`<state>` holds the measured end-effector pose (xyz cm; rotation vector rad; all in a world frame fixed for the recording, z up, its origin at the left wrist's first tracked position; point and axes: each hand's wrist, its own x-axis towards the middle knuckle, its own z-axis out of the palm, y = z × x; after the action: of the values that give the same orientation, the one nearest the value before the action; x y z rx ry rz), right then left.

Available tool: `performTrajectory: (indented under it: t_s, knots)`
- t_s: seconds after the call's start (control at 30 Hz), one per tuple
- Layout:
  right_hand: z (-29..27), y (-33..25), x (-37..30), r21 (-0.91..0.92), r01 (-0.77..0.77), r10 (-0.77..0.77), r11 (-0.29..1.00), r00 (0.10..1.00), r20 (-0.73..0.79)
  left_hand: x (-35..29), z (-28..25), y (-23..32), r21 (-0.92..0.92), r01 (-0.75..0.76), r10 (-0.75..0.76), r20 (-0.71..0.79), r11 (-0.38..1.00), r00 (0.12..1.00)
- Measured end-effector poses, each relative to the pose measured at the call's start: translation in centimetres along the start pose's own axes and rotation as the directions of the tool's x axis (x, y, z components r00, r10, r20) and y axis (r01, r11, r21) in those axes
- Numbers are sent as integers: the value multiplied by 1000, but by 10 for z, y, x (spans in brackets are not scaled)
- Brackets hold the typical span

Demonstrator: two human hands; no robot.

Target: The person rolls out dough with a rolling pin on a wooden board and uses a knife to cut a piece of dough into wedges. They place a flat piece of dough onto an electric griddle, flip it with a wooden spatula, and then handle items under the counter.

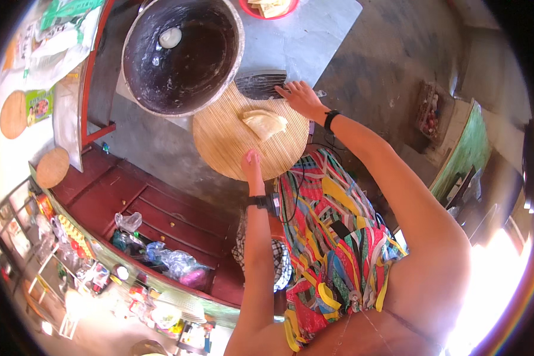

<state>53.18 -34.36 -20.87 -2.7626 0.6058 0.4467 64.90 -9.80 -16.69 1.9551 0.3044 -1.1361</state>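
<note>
On a grey concrete floor [362, 65] I see a round woven bamboo tray [231, 139]. A folded flatbread [266, 123] lies at its middle. My left hand [251, 161] rests on its near edge, fingers loose; my right hand [299, 97] spreads open at its far rim, beside a big dark pan [184, 59].

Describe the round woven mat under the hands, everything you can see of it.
The round mat looks woven from thin pale-tan bamboo or reed slats running in parallel lines. It lies flat beside a large dark pan. A folded, pale yellow dough piece rests on it. The left hand touches its near edge; the right hand is at its far edge.
</note>
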Motion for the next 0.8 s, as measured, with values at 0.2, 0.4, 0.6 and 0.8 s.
performTrajectory:
  t_s: [0.2, 0.4, 0.6, 0.8]
  knots:
    - [-4, -49, -15, 358, -160, 147, 920, 987, 62, -32, 1, -19, -168, 80, -70, 65, 982, 995]
    - [8, -55, 7, 319, -382, 281, 868, 905, 318, -59, -7, -39, -266, 123, -102, 95, 956, 990]
    - [22, -27, 5, 367, -607, 329, 705, 738, 589, -63, -14, -56, -201, 208, -206, 31, 957, 978]
    - [12, -59, 11, 367, -521, 331, 771, 819, 468, -58, -57, -78, -304, 202, -231, -64, 931, 971]
